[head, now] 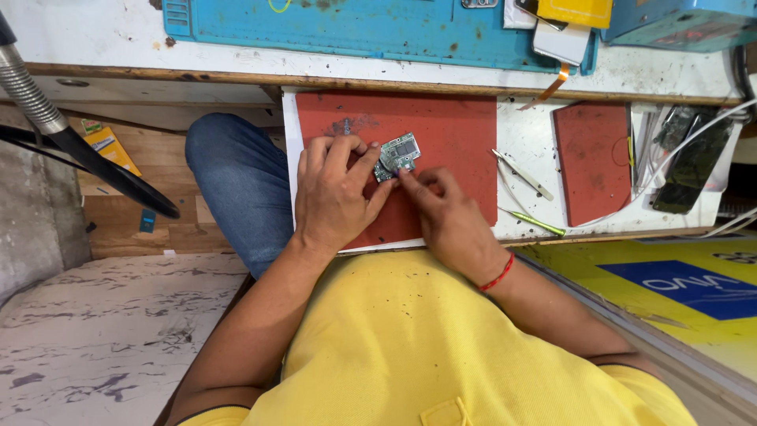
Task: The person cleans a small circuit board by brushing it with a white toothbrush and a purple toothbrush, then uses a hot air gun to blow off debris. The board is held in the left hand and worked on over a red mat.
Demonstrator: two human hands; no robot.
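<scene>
A small green circuit board (399,152) lies on a red rubber mat (457,134) on a pull-out white shelf. My left hand (335,193) rests on the mat, its fingertips pinching the board's left edge. My right hand (445,217), with a red thread at the wrist, touches the board's lower edge with thumb and forefinger. Both hands hold the board between them. A small grey metal part (347,125) lies on the mat just above my left fingers.
Tweezers (522,175) and a green-handled screwdriver (533,222) lie right of the mat. A second red mat (593,158), cables and dark phone parts (694,162) are further right. A blue mat (355,28) covers the upper bench. A flexible metal hose (27,87) crosses at left.
</scene>
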